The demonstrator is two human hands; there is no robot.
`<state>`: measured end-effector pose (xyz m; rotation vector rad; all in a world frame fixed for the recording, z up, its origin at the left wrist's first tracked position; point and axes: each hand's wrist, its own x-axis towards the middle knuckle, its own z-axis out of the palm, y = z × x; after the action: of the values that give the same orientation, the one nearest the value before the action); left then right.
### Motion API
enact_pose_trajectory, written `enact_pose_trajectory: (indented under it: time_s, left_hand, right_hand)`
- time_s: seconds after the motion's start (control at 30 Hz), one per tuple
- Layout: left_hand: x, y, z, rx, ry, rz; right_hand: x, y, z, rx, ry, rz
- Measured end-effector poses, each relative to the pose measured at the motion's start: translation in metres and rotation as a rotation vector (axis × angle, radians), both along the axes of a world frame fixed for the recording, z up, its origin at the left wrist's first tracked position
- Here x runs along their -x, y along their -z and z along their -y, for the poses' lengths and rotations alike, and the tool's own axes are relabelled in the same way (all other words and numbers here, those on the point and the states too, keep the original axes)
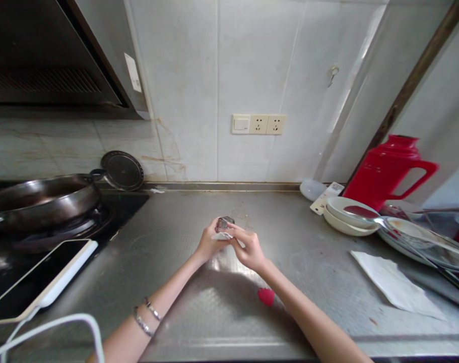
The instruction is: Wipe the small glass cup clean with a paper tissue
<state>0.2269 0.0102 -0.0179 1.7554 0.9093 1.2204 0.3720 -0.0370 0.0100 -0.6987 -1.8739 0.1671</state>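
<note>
Over the middle of the steel counter (184,302), my left hand (207,244) is closed around a small, dark, see-through faceted container (224,222) that looks like glass. My right hand (249,248) pinches a white tissue (221,236) against the near side of it. The fingers hide much of the container, so its full shape does not show. A small red cap-like piece (266,296) lies on the counter beside my right forearm, its right end partly covered by the arm.
On the left, a steel pan (44,201) sits on the black stove, with a phone (40,282) and white cable (63,320) nearer. At right are a red thermos (388,171), stacked bowls (350,227), plates with utensils, and a white paper sheet (395,285).
</note>
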Motion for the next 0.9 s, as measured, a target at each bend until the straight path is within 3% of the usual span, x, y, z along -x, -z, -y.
enact_pose_trajectory:
  time_s: [0.17, 0.27, 0.33, 0.53, 0.7, 0.9]
  left_hand:
    - [-0.003, -0.002, 0.002, 0.086, 0.023, 0.008]
    - [-0.004, -0.004, 0.006, 0.110, 0.090, 0.053]
    - [-0.004, -0.006, 0.009, 0.115, 0.126, 0.085]
    - [-0.004, -0.012, 0.011, 0.076, 0.119, 0.143]
    - [-0.002, -0.013, 0.009, 0.040, 0.078, 0.122]
    - [-0.002, -0.017, 0.010, 0.032, 0.107, 0.126]
  right_hand:
    - [-0.015, -0.005, -0.015, 0.192, 0.339, -0.364]
    - [-0.022, -0.005, -0.026, 0.292, 0.374, -0.392]
    - [-0.022, -0.001, -0.030, 0.380, 0.304, -0.371]
    - [-0.014, -0.003, -0.027, 0.612, -0.090, -0.434]
    - [-0.016, -0.017, -0.018, 0.780, -0.222, -0.412]
    - [-0.017, -0.013, -0.017, 0.816, -0.366, -0.419]
